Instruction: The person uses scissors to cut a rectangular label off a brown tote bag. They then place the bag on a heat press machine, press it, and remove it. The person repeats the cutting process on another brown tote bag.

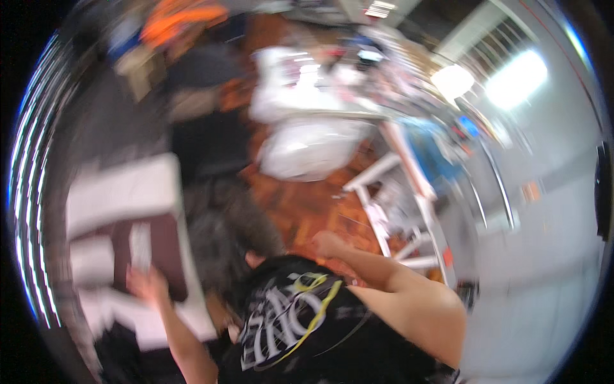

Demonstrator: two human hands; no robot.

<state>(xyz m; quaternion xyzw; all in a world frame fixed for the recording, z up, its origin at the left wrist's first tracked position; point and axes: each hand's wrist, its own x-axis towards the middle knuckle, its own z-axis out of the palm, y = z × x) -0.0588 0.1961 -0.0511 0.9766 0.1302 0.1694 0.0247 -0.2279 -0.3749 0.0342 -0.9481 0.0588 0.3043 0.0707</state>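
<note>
A white folded item with a maroon panel (163, 249) lies at the lower left, a pale narrow strip (141, 243) on the panel. My left hand (147, 285) is at the lower end of that strip; motion blur hides whether its fingers grip it. My right hand (329, 246), curled closed beside my black shirt (288, 320), is over the reddish wooden floor (300, 205); whatever it may hold is too blurred to make out. The whole view is smeared by motion.
A white wooden frame (380, 230) stands to the right. Farther back are a plastic-wrapped white bundle (307, 150), a cluttered white surface (294, 96), a blue object (428, 153) and orange fabric (179, 22). Dark, indistinct items (211, 147) fill the middle left.
</note>
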